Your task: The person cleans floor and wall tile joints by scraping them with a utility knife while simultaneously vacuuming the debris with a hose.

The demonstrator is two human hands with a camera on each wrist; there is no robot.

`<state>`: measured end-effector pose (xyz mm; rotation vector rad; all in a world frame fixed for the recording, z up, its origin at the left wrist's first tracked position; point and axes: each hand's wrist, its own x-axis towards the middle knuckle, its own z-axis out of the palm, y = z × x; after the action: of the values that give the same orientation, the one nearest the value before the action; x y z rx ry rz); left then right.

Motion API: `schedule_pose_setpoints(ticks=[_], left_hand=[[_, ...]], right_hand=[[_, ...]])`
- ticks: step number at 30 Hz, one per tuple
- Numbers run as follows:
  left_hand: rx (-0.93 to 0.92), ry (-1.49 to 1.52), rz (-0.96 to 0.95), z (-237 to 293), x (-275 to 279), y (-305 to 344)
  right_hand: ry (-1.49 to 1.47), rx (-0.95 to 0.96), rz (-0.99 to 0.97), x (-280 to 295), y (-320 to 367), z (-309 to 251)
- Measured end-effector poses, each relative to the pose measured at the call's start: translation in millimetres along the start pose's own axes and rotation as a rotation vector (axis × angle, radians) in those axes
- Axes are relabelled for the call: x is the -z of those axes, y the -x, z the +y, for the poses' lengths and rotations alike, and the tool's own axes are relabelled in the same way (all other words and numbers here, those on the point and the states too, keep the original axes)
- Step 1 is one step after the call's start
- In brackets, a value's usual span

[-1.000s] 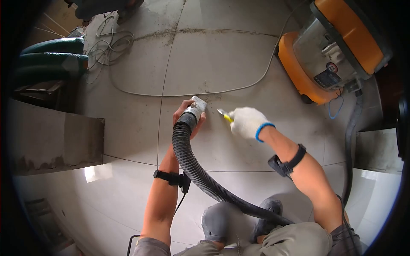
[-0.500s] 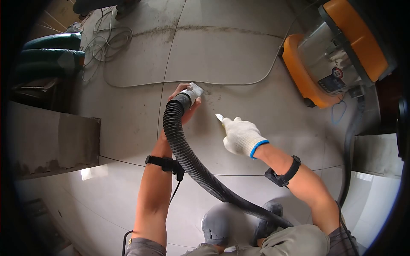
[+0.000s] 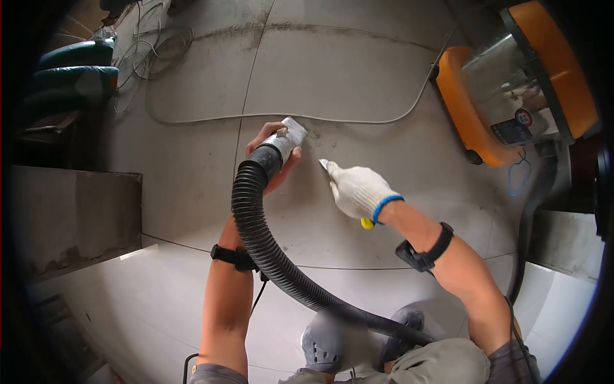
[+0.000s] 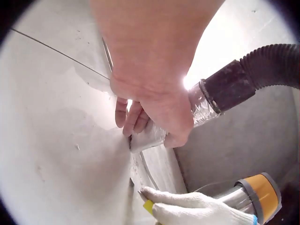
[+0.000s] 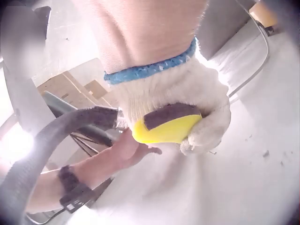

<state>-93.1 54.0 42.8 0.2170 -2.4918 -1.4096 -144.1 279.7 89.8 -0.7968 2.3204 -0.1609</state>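
My bare left hand [image 3: 281, 176] grips a vacuum hose's nozzle [image 3: 291, 133], wrapped in shiny silver tape, with its flat mouth low over the tiled floor. From it the black ribbed hose [image 3: 256, 221] curves back toward my feet. In the white knit glove, my right hand [image 3: 361, 190] holds a utility knife [image 5: 168, 133] with a yellow and dark handle. Its short metal blade [image 3: 323, 164] sticks out past the fingertips, pointing toward the floor just right of the nozzle. The glove hides most of the handle in the head view; its yellow butt shows below the cuff.
An orange vacuum cleaner [image 3: 457, 102] with a clear tank stands at the upper right. A pale cable [image 3: 256, 116] crosses the floor beyond the nozzle, coiled at upper left. Green rolls [image 3: 77, 77] and a grey block [image 3: 83, 217] line the left side. Dark grit dots the floor.
The nozzle in my left hand has moved slightly away from me and left. My right hand has shifted left and turned, so the knife's yellow butt now shows behind the glove.
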Motion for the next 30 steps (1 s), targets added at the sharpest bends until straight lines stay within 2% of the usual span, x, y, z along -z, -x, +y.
schedule_pose_setpoints(ticks=[2,4,5,6,8,10,11,15,16,18,20,22,24,27,28,30], left_hand=[[0.031,-0.013,-0.011,3.9,0.9,-1.1],[0.049,-0.029,-0.028,2.2,-1.3,-5.5],[0.043,-0.016,-0.023,-2.8,-2.1,-7.8],[0.037,-0.003,-0.021,-6.8,-1.8,-10.2],[0.088,0.066,-0.059,-11.5,-1.2,-12.7],[0.073,-0.05,-0.018,-12.7,-1.4,-22.2],[0.093,-0.061,-0.038,-15.5,-1.6,-22.4],[0.114,0.017,-0.067,-7.7,-0.2,-22.4],[0.109,0.015,-0.075,-11.1,-2.2,-20.8],[0.002,-0.003,-0.027,-19.6,-3.3,-22.0],[-0.01,-0.029,-0.018,-14.4,-3.4,-23.3],[0.002,-0.05,-0.005,-15.6,-3.8,-24.0],[0.034,0.079,-0.054,-17.4,-4.8,-22.5],[0.115,0.027,-0.076,-7.9,-2.6,-23.0],[0.108,0.022,-0.074,-7.9,-0.9,-24.3],[-0.005,-0.086,-0.025,-12.1,-1.8,-22.0]], right_hand=[[-0.014,-0.007,0.013,-4.4,0.2,-2.2],[-0.04,0.043,0.137,1.0,-30.2,8.4],[-0.031,0.096,0.138,7.6,-50.0,14.4],[-0.191,0.044,0.014,25.0,-46.7,9.2],[-0.122,0.111,0.139,14.3,-44.2,17.0],[-0.068,0.094,0.109,-3.1,-19.5,11.4],[-0.055,0.066,0.194,-15.3,-5.5,3.1],[-0.115,0.123,0.226,1.8,-69.3,20.7],[-0.229,0.067,0.152,22.5,-71.7,16.0],[-0.238,0.169,0.222,11.8,-76.6,23.4],[-0.153,0.081,0.196,-5.7,-43.1,16.9],[-0.15,-0.071,0.005,5.7,-11.0,2.2],[-0.163,0.056,0.185,-5.0,-36.1,18.2],[-0.182,0.062,0.177,22.8,-88.7,28.9],[-0.217,0.042,0.139,32.3,-90.0,26.0],[-0.18,0.057,0.227,12.4,-80.9,31.1]])
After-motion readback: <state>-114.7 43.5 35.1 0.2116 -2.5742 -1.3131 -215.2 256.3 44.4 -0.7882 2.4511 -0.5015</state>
